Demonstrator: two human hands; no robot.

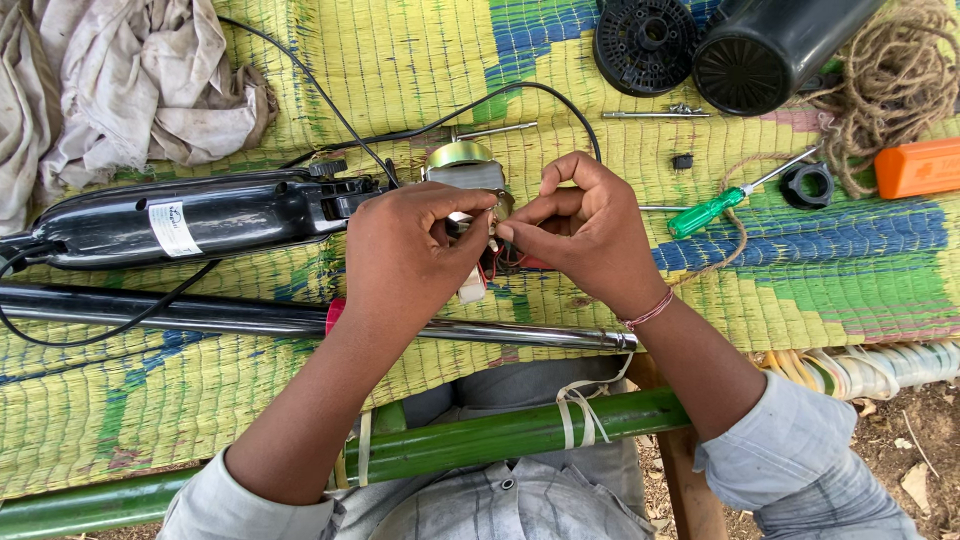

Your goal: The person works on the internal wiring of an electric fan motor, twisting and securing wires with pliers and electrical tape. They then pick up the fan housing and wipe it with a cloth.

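Motor [466, 168], small, round silver-and-brass body, sits mid-mat [400, 60], red wires [497, 262] and white connector [472, 286] trailing toward near edge. Left hand [405, 255] and right hand [585, 230] both pinched shut on wires, fingertips meeting. Black handle housing [190, 218] just left of motor; chrome tube [200, 315] along near edge; green screwdriver [715, 208] toward right edge.

Small silver motor [465, 168], red wires, on mat.
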